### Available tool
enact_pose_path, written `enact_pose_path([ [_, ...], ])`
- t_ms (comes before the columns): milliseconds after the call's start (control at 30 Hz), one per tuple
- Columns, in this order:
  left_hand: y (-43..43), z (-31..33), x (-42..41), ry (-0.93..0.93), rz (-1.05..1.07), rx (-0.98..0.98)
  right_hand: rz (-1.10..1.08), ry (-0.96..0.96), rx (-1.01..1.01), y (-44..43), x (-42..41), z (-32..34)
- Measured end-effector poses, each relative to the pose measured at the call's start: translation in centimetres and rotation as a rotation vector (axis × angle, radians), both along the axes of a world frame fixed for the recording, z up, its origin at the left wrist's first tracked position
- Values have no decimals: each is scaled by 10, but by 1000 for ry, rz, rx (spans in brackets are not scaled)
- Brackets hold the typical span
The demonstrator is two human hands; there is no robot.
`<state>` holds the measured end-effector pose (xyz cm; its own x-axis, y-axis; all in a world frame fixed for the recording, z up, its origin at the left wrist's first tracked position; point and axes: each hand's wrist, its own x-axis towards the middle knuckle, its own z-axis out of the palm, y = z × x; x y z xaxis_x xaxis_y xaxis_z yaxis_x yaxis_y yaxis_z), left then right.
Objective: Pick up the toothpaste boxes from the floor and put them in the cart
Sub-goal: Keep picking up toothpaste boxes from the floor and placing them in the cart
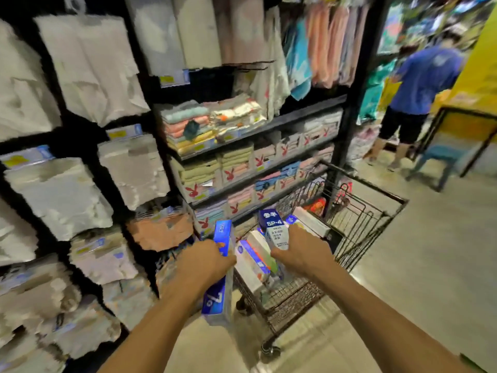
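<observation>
1. Blue cardboard on both sides, right at the cart (pixel 293 294), lower centre of the frame.
2. Gripped round its middle by the left hand (pixel 207 261): a long blue box (pixel 218 301), fingers curled over its upper face.
3. Pinched at its lower end by the right hand (pixel 300 255): the SP-4 box (pixel 273 229), blue top, white panel below.
4. Long axis of the blue box: nearly up and down in the frame, far end toward the towel shelves (pixel 236 168), near end hanging low, seemingly just outside the cart's left wall.
5. Long axis of the SP-4 box: standing on end, label end toward the top of the frame, leaning a touch left, above the boxes already in the basket (pixel 252 261).
6. Looks like the drop-in step, and well along, judging by that pile inside.
7. To do it well: swing the blue box rightward over the rim first, turn both flat and parallel to the stacked ones, lower before letting go, no tossing.
8. Watch for the blue box's low end snagging the wire wall, and for the stack sliding.
9. No boxes visible on the floor (pixel 430 265) from this angle; can't say whether more remain.
</observation>
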<state>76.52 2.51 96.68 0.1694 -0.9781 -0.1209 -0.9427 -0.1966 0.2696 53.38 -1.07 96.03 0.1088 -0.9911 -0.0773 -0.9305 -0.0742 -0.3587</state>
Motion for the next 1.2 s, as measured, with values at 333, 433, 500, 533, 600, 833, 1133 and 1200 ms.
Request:
enact_pose_path([
  [333,-111,-10,-170,48,-37,43,-155,18,14,-71,-194,-6],
  [433,-146,-22,-206,71,22,43,-154,57,16,-100,-240,-11],
  [500,-169,-30,-226,105,60,41,-151,81,12,-123,-263,-16],
  [533,-181,-34,-233,113,81,41,-145,89,16,-135,-273,-18],
  [600,-202,-43,-244,112,100,64,-127,98,48,-160,-288,-27],
  [833,-298,-101,-262,150,225,151,-25,105,129,-274,-301,-75],
  [1133,-425,-206,-288,227,380,290,18,67,248,-418,-308,-176],
  [1200,-450,-230,-295,253,414,325,27,70,266,-447,-307,-204],
])
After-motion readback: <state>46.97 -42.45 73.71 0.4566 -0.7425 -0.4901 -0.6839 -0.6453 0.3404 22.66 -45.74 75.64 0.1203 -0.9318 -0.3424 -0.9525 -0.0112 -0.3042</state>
